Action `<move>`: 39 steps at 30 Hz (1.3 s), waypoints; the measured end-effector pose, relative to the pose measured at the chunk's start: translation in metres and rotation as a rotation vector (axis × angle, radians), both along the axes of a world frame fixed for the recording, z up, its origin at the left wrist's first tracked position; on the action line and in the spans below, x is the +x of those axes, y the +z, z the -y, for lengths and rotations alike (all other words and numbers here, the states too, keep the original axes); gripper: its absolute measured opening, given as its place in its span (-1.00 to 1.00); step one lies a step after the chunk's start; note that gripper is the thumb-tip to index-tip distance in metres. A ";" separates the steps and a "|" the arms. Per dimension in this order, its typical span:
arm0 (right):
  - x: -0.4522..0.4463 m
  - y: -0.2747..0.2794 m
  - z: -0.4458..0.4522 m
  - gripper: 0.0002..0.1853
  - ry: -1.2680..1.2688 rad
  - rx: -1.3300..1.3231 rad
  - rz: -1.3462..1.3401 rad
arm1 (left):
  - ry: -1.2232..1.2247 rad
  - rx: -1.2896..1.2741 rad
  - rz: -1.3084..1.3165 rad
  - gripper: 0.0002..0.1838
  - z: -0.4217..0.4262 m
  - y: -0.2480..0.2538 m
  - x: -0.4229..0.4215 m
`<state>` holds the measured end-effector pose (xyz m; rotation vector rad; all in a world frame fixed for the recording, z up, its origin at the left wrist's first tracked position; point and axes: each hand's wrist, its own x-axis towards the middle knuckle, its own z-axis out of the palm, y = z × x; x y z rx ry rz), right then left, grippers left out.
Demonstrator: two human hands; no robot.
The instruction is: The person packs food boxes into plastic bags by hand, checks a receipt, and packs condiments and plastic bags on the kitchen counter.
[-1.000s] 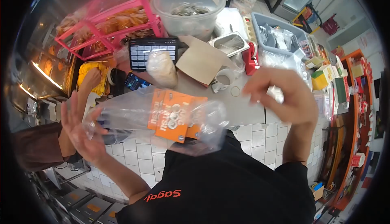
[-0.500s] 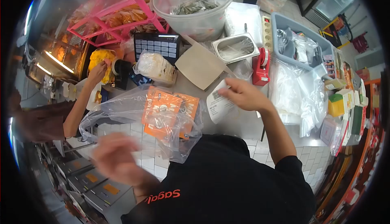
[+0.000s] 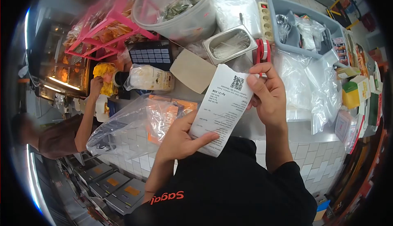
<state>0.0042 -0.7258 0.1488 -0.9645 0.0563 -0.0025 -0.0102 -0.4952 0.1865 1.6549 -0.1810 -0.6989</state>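
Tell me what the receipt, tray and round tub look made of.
Receipt: seemingly thin matte paper, white with dark print.
Tray: metal, probably stainless steel; its silvery rim shines.
Tub: likely plastic, smooth, given its cloudy, half-clear wall.

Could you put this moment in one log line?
left hand: holding white printed paper receipt | right hand: holding its QR-code end | nearby: clear plastic bag

We see a pink plastic rack (image 3: 116,15) beside a translucent round plastic tub (image 3: 184,32), and a rectangular steel pan (image 3: 233,57) near a grey-blue plastic bin (image 3: 298,51).
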 end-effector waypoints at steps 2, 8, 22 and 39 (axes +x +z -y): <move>0.002 -0.004 0.005 -0.81 -0.061 -0.026 -0.008 | -0.022 0.059 0.021 -0.53 -0.003 -0.002 0.003; -0.002 -0.012 0.018 -0.78 -0.178 -0.149 -0.065 | -0.010 0.035 0.049 -0.50 -0.003 -0.003 0.018; -0.021 -0.036 0.048 -0.79 -0.315 -0.324 -0.123 | -0.040 0.120 0.001 -0.47 0.011 -0.010 0.039; 0.124 -0.105 0.193 -0.70 -0.713 -1.436 -0.212 | -0.311 0.550 0.645 -0.17 0.034 -0.070 0.018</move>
